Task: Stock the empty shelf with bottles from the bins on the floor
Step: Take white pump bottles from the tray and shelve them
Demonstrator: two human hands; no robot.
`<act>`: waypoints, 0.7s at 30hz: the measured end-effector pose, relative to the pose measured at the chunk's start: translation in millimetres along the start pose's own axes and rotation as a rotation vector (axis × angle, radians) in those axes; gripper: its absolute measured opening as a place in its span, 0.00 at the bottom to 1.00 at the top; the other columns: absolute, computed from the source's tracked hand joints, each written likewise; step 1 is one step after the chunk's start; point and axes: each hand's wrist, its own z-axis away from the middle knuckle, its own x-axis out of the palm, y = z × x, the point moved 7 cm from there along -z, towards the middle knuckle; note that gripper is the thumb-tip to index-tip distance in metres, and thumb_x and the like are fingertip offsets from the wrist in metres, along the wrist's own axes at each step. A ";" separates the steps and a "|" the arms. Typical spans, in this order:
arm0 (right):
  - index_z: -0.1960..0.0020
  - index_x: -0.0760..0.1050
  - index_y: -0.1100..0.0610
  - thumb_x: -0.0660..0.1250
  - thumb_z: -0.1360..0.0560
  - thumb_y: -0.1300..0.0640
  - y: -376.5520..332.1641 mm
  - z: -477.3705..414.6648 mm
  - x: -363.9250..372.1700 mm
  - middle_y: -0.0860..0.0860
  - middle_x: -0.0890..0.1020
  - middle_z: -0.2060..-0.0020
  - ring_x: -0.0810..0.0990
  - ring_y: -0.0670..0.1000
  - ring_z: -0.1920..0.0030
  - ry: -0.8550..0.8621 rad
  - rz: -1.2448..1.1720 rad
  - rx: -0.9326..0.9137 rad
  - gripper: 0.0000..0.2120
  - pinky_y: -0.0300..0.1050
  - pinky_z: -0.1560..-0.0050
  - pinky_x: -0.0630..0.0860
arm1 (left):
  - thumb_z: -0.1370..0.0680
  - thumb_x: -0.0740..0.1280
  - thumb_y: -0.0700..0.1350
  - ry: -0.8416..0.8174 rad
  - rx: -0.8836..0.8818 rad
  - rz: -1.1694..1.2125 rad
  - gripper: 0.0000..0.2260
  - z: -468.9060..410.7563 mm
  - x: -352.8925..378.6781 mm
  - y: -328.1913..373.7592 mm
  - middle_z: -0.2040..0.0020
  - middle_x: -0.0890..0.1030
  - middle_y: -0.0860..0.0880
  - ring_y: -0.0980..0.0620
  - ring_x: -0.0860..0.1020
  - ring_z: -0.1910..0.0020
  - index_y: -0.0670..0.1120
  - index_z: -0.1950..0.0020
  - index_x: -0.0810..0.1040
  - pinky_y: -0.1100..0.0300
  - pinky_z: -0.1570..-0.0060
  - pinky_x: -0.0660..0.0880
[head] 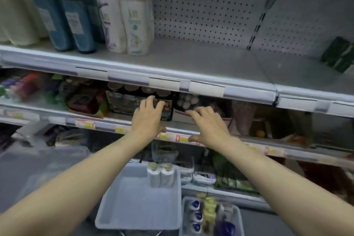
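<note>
Two white bottles point(161, 176) stand touching in the far right corner of the grey bin point(107, 214) on the floor. A second bin point(239, 216) just to its right holds more bottles lying packed together. The shelf point(191, 57) above carries a row of tall bottles point(134, 23) at its left end, bare from the middle on, with a green pack point(338, 53) near its right end. The left hand point(147, 119) and right hand point(208, 126) hover between, fingers spread wide, holding nothing. Lifting one upright bottle could likely tip its neighbour. A bottle raised carelessly might strike the lower shelves' front edges, or nudge the standing row over.
</note>
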 end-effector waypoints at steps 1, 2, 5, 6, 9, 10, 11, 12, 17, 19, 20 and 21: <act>0.23 0.61 0.49 0.75 0.32 0.37 0.6 2.3 14.0 0.52 0.69 0.31 0.65 0.57 0.32 -0.028 -0.009 -0.001 0.44 0.52 0.39 0.70 | 0.31 0.76 0.59 -0.037 -0.004 -0.003 0.39 3.2 14.9 -1.9 0.25 0.58 0.43 0.40 0.59 0.27 0.52 0.26 0.61 0.46 0.35 0.71; 0.24 0.62 0.50 0.75 0.32 0.37 1.7 3.7 28.2 0.52 0.69 0.31 0.65 0.57 0.31 -0.055 -0.023 0.003 0.43 0.52 0.38 0.70 | 0.30 0.76 0.59 -0.080 -0.007 -0.004 0.39 6.4 30.3 -4.5 0.25 0.58 0.42 0.40 0.60 0.27 0.52 0.26 0.61 0.46 0.35 0.71; 0.25 0.64 0.50 0.73 0.29 0.37 2.6 5.7 73.7 0.52 0.69 0.31 0.65 0.57 0.31 -0.142 -0.086 0.024 0.39 0.53 0.37 0.69 | 0.29 0.75 0.60 -0.206 -0.010 0.004 0.37 15.1 75.8 -15.0 0.27 0.61 0.43 0.40 0.62 0.29 0.51 0.27 0.62 0.47 0.37 0.70; 0.25 0.65 0.50 0.73 0.29 0.37 1.4 5.9 90.5 0.52 0.69 0.31 0.65 0.56 0.31 -0.170 -0.115 0.031 0.38 0.52 0.36 0.68 | 0.29 0.75 0.60 -0.236 -0.010 0.012 0.36 17.6 90.6 -19.6 0.28 0.63 0.44 0.41 0.63 0.30 0.51 0.27 0.63 0.47 0.39 0.71; 0.26 0.67 0.51 0.71 0.28 0.37 -5.9 5.2 144.8 0.51 0.71 0.32 0.66 0.55 0.32 -0.260 -0.154 0.053 0.35 0.51 0.36 0.69 | 0.29 0.74 0.60 -0.341 -0.006 0.041 0.34 24.3 137.7 -34.0 0.32 0.66 0.46 0.43 0.65 0.33 0.51 0.29 0.64 0.50 0.43 0.72; 0.27 0.68 0.51 0.70 0.28 0.37 -8.8 4.8 164.8 0.50 0.71 0.32 0.66 0.55 0.32 -0.300 -0.162 0.064 0.35 0.51 0.37 0.69 | 0.29 0.73 0.60 -0.385 -0.005 0.046 0.34 26.0 155.4 -39.7 0.32 0.66 0.47 0.44 0.65 0.33 0.50 0.29 0.64 0.51 0.43 0.72; 0.27 0.68 0.51 0.70 0.27 0.36 -11.9 4.5 185.3 0.50 0.71 0.32 0.66 0.54 0.31 -0.341 -0.175 0.076 0.34 0.51 0.37 0.69 | 0.28 0.73 0.60 -0.432 -0.007 0.049 0.34 27.7 173.8 -45.7 0.32 0.67 0.47 0.44 0.66 0.33 0.50 0.28 0.64 0.51 0.42 0.71; 0.27 0.68 0.51 0.70 0.27 0.36 -14.6 3.9 205.2 0.50 0.71 0.32 0.66 0.54 0.31 -0.379 -0.192 0.086 0.34 0.50 0.36 0.69 | 0.28 0.72 0.60 -0.475 -0.011 0.052 0.34 29.2 191.9 -51.7 0.32 0.67 0.47 0.45 0.66 0.32 0.50 0.27 0.64 0.52 0.41 0.70; 0.27 0.69 0.51 0.70 0.26 0.38 -21.0 -14.7 298.2 0.50 0.72 0.32 0.66 0.54 0.31 -0.479 -0.297 0.171 0.32 0.51 0.32 0.68 | 0.26 0.72 0.59 -0.627 -0.024 0.129 0.30 21.5 282.5 -73.9 0.31 0.69 0.48 0.46 0.65 0.30 0.52 0.28 0.67 0.53 0.37 0.69; 0.27 0.69 0.50 0.69 0.25 0.38 -21.3 -26.3 331.1 0.51 0.74 0.33 0.67 0.54 0.31 -0.489 -0.311 0.195 0.31 0.51 0.33 0.68 | 0.26 0.72 0.58 -0.661 -0.015 0.161 0.28 11.4 317.3 -76.9 0.31 0.71 0.49 0.47 0.65 0.31 0.52 0.29 0.68 0.52 0.35 0.68; 0.27 0.69 0.49 0.69 0.25 0.38 -20.5 -32.7 346.5 0.52 0.74 0.33 0.68 0.55 0.32 -0.481 -0.318 0.211 0.30 0.50 0.33 0.68 | 0.26 0.72 0.58 -0.675 -0.011 0.185 0.28 5.4 334.1 -77.9 0.31 0.71 0.49 0.47 0.66 0.31 0.52 0.29 0.69 0.52 0.34 0.67; 0.27 0.69 0.49 0.68 0.25 0.38 -19.0 -38.6 360.9 0.52 0.75 0.33 0.69 0.55 0.32 -0.469 -0.326 0.232 0.29 0.49 0.34 0.68 | 0.26 0.72 0.58 -0.687 -0.012 0.214 0.28 -0.5 350.5 -78.6 0.30 0.71 0.49 0.47 0.66 0.30 0.52 0.29 0.70 0.52 0.33 0.67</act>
